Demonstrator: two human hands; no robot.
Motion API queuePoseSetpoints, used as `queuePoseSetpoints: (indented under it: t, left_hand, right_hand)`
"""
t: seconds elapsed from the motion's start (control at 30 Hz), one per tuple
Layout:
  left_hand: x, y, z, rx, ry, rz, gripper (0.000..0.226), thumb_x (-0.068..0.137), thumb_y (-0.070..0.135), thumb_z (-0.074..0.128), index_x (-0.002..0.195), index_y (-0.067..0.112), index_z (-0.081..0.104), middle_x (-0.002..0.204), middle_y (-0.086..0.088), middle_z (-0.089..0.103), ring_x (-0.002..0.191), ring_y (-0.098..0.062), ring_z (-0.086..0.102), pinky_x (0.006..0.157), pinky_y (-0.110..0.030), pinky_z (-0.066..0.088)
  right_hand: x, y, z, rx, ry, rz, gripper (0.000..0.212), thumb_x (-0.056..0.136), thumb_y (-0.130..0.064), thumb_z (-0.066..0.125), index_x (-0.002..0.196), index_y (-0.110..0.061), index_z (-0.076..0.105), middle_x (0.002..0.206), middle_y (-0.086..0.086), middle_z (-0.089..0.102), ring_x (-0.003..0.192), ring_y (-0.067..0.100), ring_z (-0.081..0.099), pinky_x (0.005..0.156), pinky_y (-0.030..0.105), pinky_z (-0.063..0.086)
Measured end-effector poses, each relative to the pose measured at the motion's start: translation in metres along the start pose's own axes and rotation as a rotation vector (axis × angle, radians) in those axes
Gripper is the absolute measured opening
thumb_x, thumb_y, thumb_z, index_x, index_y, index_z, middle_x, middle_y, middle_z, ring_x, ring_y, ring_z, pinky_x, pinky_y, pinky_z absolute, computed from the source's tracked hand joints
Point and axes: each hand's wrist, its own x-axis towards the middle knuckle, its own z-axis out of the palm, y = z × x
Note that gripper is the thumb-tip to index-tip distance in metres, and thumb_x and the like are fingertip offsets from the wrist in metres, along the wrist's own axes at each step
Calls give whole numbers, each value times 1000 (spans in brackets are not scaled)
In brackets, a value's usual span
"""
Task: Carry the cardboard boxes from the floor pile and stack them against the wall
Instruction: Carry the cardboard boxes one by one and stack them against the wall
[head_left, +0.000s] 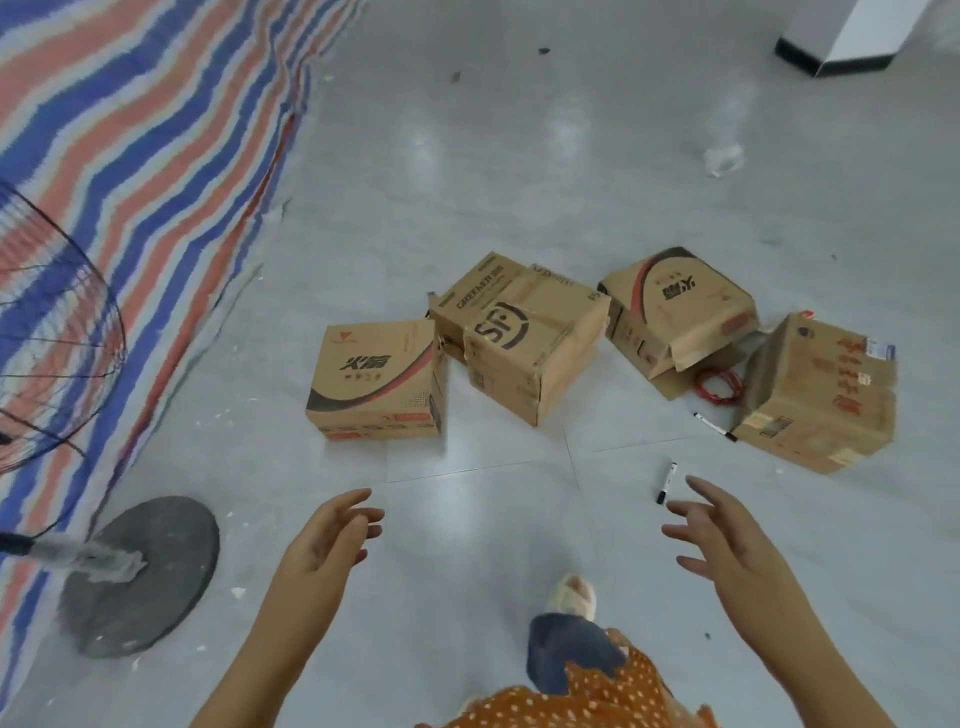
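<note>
Left hand (332, 540) and right hand (722, 535) out front, fingers loose, holding nothing. Marker (666, 482) on floor (493, 545) by right fingertips. Beyond: four boxes (524, 338) scattered on floor. Fan (57, 332) at left.

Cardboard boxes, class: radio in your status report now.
Left hand and right hand open, empty. Four cardboard boxes on the floor, none lifted. Marker pen lying ahead of the right hand.
</note>
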Motion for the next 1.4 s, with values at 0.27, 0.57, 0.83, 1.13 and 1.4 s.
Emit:
queuePoseSetpoints:
  t: [0.27, 0.57, 0.83, 1.13, 1.4]
  left_hand:
    - [141, 54, 64, -61, 24, -14, 22, 98, 17, 46, 109, 29, 61, 101, 1, 70, 96, -11, 67, 83, -30, 51]
    - [280, 104, 108, 3, -43, -87, 24, 98, 13, 45, 115, 24, 59, 105, 1, 68, 100, -12, 64, 92, -35, 49]
    - [459, 115, 108, 127, -285, -125, 24, 96, 18, 51, 103, 38, 61, 96, 13, 70, 96, -5, 65, 96, -38, 48]
    - [636, 83, 163, 285, -515, -200, 22, 94, 35, 54, 115, 37, 60, 117, 4, 64, 112, -12, 59, 99, -32, 42]
    - [757, -58, 271, 533, -429, -297, 10, 96, 28, 46, 93, 33, 54, 86, 8, 52, 80, -7, 50, 75, -21, 40]
  right_hand:
    - [157, -39, -17, 33, 33, 68, 32, 96, -37, 42, 127, -35, 45, 112, -13, 62, 98, 6, 63, 84, 32, 51]
    - [302, -72, -12, -2, 38, 150, 29, 99, -28, 40, 127, -31, 47, 111, -11, 63, 97, 7, 63, 81, 29, 50]
    - [381, -86, 58, -49, 155, 274, 25, 99, -27, 42, 123, -35, 47, 113, -5, 62, 97, 5, 63, 86, 32, 50]
    - [505, -66, 121, -73, 97, 413, 24, 101, -27, 38, 123, -33, 45, 105, -18, 58, 93, 1, 61, 81, 17, 48]
    - [639, 110, 187, 85, 60, 768, 28, 100, -20, 40, 125, -13, 50, 105, 5, 61, 91, 15, 63, 80, 33, 53]
